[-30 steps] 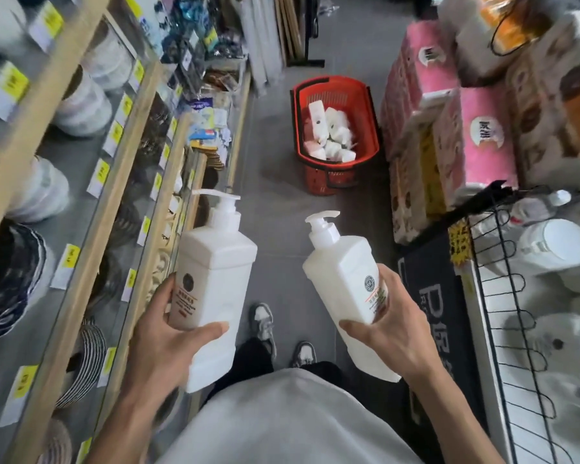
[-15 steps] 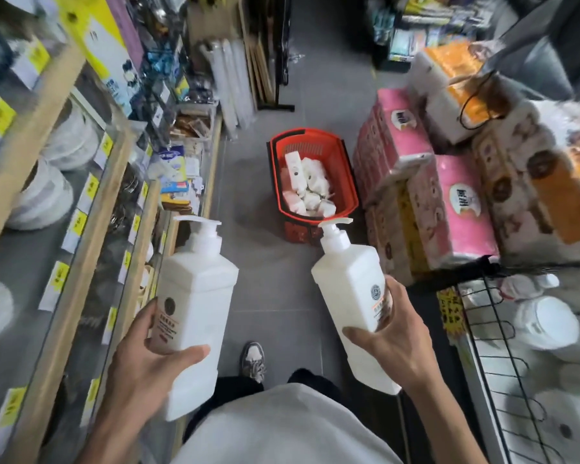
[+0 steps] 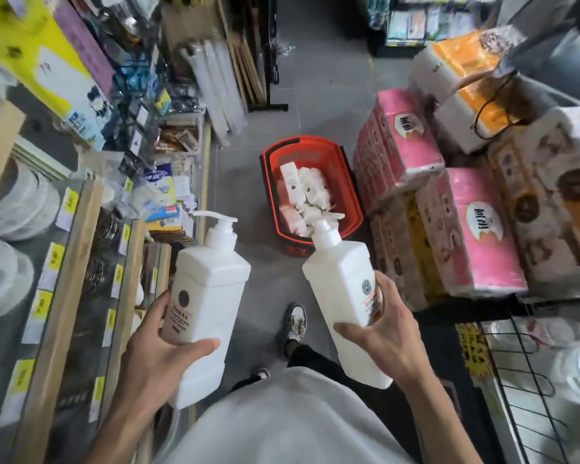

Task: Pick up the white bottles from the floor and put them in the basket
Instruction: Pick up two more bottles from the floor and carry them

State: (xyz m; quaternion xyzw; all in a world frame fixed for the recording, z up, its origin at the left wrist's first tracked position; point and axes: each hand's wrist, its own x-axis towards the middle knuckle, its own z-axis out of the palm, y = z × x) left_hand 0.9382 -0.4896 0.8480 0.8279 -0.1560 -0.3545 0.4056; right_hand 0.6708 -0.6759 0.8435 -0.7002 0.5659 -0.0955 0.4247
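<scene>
Before basket (image 3: 345, 182) — hands (image 3: 154, 360) (image 3: 392, 339) gripping two bottles (image 3: 205, 306) (image 3: 344, 296).

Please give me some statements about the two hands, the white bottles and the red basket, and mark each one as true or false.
1. Each hand holds one white pump bottle. True: the left hand holds the left bottle, the right hand holds the right bottle.
2. The red basket is empty. False: white bottles already lie inside it.
3. The basket stands on the floor ahead of the person. True.
4. The right bottle has no pump top. False: both bottles have one.
5. Pink packages are stacked to the left of the basket. False: they are to its right.
</scene>
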